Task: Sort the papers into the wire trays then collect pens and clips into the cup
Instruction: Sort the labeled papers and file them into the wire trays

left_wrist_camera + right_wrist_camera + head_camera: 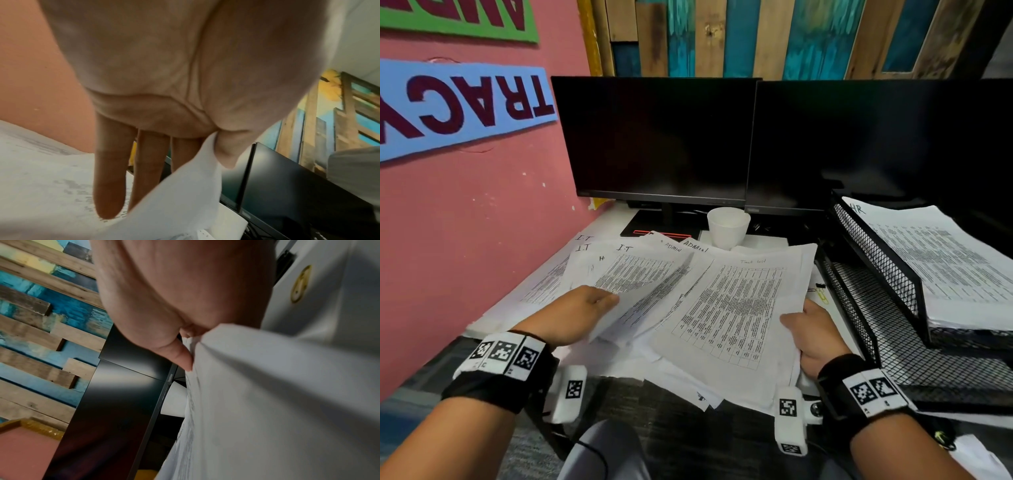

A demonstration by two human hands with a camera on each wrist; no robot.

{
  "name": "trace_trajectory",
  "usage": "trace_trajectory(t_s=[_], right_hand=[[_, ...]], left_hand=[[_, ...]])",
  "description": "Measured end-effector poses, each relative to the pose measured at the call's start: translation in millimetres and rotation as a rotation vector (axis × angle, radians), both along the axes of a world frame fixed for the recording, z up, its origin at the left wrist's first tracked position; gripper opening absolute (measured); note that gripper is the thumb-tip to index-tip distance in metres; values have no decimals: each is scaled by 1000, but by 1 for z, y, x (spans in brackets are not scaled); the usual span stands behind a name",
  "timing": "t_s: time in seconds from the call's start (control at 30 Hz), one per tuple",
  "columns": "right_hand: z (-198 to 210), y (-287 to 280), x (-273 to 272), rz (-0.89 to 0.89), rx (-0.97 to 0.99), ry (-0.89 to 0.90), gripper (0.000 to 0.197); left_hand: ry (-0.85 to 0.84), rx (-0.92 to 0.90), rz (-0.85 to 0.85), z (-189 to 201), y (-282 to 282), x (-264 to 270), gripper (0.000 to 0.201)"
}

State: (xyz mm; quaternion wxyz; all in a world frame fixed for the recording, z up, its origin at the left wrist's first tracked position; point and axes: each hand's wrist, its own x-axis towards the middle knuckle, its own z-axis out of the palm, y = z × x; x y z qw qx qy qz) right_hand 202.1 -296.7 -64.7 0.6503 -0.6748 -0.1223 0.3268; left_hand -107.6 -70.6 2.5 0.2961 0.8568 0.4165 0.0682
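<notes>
White printed papers (726,318) fanned over the worktop (616,216); left hand (571,313) pinches one sheet, right hand (816,337) grips the stack's edge, wire trays (876,270) and cup (727,226) nearby

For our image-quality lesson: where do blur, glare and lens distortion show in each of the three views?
Head view: straight edges of the two black monitors bow near the frame's edges, print on the white printed sheets stays sharp. Left wrist view: the left hand looms soft, text smeared. Right wrist view: pale glare streaks the monitor; the right hand and paper blur.
</notes>
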Motion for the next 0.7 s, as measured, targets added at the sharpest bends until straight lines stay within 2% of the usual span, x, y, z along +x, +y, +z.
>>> trace_trajectory(t_s=[0.17,0.3,0.43,0.53,0.6,0.7], right_hand=[[5,4,-4,-13,7,36,52],[11,4,-8,-21,35,64,48],[17,4,-14,-21,128,140,27],[20,4,-17,74,138,88,25],[19,1,-17,84,74,-26,28],[16,-2,-12,2,8,-73,34]], left_hand=[[-164,58,-97,15,-38,33,38],[-56,64,-315,18,-82,71,43],[18,73,-544,-1,-115,104,43],[36,70,-699,-15,-130,121,44],[24,-13,-731,-17,-135,124,45],[-2,-74,-629,-15,-125,117,59]])
